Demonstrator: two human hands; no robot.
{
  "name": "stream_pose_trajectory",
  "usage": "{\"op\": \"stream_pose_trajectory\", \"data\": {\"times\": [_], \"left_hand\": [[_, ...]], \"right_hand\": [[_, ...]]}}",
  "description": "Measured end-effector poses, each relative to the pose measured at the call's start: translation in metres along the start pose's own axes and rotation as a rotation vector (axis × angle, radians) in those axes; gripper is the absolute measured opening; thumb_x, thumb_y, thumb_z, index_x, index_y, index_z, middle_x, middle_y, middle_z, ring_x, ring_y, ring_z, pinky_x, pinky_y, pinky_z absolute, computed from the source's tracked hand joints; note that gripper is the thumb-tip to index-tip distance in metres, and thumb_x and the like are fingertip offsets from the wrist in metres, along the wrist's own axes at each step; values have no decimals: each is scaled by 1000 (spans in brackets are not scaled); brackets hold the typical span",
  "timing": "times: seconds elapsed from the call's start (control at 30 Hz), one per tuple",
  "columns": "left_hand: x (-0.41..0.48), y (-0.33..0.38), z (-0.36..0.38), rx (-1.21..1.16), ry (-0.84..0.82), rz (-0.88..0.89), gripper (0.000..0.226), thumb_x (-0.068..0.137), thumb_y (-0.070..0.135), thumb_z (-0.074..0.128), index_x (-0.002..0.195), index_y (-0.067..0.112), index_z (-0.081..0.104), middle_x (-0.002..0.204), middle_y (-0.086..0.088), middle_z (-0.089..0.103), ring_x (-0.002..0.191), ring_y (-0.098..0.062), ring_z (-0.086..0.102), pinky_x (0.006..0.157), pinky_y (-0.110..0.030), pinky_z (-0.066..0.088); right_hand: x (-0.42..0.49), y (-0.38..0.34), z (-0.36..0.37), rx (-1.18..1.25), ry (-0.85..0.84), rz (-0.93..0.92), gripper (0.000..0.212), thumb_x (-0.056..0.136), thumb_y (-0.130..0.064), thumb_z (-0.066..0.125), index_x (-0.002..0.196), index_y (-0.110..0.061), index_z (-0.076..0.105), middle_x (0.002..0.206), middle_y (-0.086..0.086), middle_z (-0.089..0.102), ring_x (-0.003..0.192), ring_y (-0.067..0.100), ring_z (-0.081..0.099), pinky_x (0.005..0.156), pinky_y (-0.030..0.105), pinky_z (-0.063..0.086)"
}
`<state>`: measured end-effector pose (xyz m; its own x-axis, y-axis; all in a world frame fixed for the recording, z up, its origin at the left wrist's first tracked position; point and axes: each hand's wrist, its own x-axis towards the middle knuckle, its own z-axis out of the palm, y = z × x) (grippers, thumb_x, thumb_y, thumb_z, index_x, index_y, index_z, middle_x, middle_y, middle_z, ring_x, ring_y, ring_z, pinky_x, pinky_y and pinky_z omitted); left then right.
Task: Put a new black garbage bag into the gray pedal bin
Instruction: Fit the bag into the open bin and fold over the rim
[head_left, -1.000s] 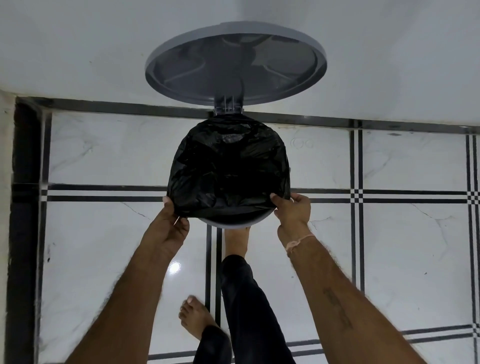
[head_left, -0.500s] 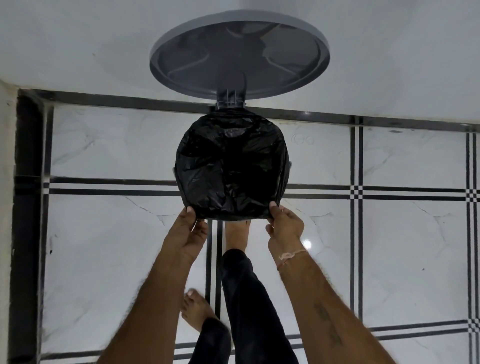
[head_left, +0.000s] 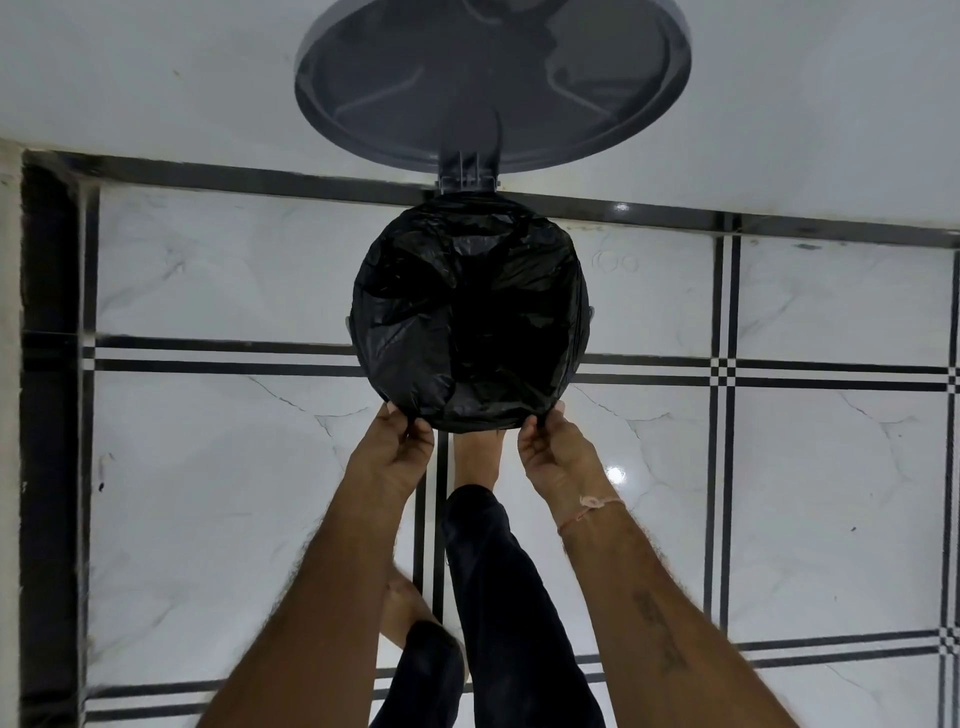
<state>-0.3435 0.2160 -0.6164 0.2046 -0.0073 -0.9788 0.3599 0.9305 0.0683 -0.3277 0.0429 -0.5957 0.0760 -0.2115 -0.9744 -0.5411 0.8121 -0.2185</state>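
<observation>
A glossy white marble-look floor (head_left: 208, 493) is crossed by paired black lines (head_left: 234, 356). A plain white wall (head_left: 156, 67) rises behind a dark skirting strip (head_left: 260, 176). A small glare (head_left: 614, 474) shines on one tile.

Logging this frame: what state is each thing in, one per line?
lid, swung open, upright behind the bin
black garbage bag, spread across the bin's mouth, covering its rim
gray pedal bin, lined; only slivers show at the sides
left hand, pinches the bag's edge at the near rim
right hand, pinches the bag's edge at the near rim
foot, toes hidden under the bin's near edge
</observation>
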Motion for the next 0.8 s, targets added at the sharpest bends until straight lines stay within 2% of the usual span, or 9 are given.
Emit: {"op": "stream_pose_trajectory", "data": {"times": [0.13, 0.17, 0.23, 0.3, 0.4, 0.5, 0.57, 0.7, 0.8], "left_hand": [[6, 3, -2, 33, -4, -4, 23, 106, 0, 46, 99, 9, 66, 102, -5, 69, 85, -15, 62, 51, -17, 55], [6, 4, -2, 34, 0, 8, 24, 105, -2, 47, 99, 8, 67, 99, -5, 72, 86, -16, 64, 52, -18, 57], [2, 8, 3, 48, 20, 48, 21, 103, -3, 50, 97, 7, 67, 87, -4, 77, 87, -17, 66, 54, -21, 59], [-4, 13, 10, 25, 38, 112, 15, 104, 13, 57, 95, 9, 68, 92, -6, 76, 90, -18, 69, 60, -29, 63], [-5, 22, 13, 114, 3, 196, 37, 98, 51, 61, 112, 18, 70, 119, -3, 69, 111, -19, 66, 91, -39, 59], [0, 31, 13, 227, -12, 247, 48, 94, 48, 67, 133, 20, 65, 129, 0, 69, 120, -19, 63, 93, -36, 57], [4, 37, 15, 223, 6, 238, 48, 94, 45, 69, 134, 19, 65, 126, 0, 70, 118, -18, 64, 88, -35, 57], [14, 52, 20, 188, 68, 187, 26, 93, 34, 74, 110, 15, 72, 101, 1, 74, 94, -12, 69, 67, -28, 59], [19, 61, 22, 258, 106, 198, 9, 94, 19, 74, 100, 12, 72, 99, -2, 74, 85, -14, 70, 61, -24, 60]], "right_hand": [[8, 2, -2, -1, -25, -11, 27, 108, -14, 53, 87, -4, 66, 58, 5, 68, 57, 13, 58, 45, 19, 55], [10, 2, -2, 7, -29, -24, 27, 108, -14, 52, 88, -3, 65, 58, 5, 70, 59, 14, 62, 49, 21, 59], [14, -1, -2, 36, -39, -55, 28, 110, -19, 50, 93, -2, 65, 73, 10, 74, 74, 18, 67, 70, 29, 64], [16, -7, -2, -1, -67, -102, 39, 109, -38, 49, 105, -3, 65, 103, 15, 72, 92, 25, 68, 93, 38, 58], [13, -20, -1, -113, -111, -178, 51, 99, -56, 58, 124, -12, 67, 122, 9, 69, 112, 29, 67, 105, 44, 55], [16, -35, 6, -194, -87, -221, 45, 93, -47, 72, 126, -16, 70, 121, 4, 73, 113, 26, 68, 99, 42, 58], [19, -43, 14, -200, -63, -244, 35, 94, -37, 74, 120, -13, 72, 113, 5, 76, 110, 26, 70, 96, 40, 59], [28, -61, 27, -173, -39, -201, 23, 97, -28, 71, 107, -8, 72, 77, 2, 80, 84, 20, 74, 80, 34, 63], [43, -67, 31, -274, 25, -224, 21, 98, -26, 71, 104, -7, 73, 78, 4, 76, 69, 17, 70, 67, 28, 64]]}}
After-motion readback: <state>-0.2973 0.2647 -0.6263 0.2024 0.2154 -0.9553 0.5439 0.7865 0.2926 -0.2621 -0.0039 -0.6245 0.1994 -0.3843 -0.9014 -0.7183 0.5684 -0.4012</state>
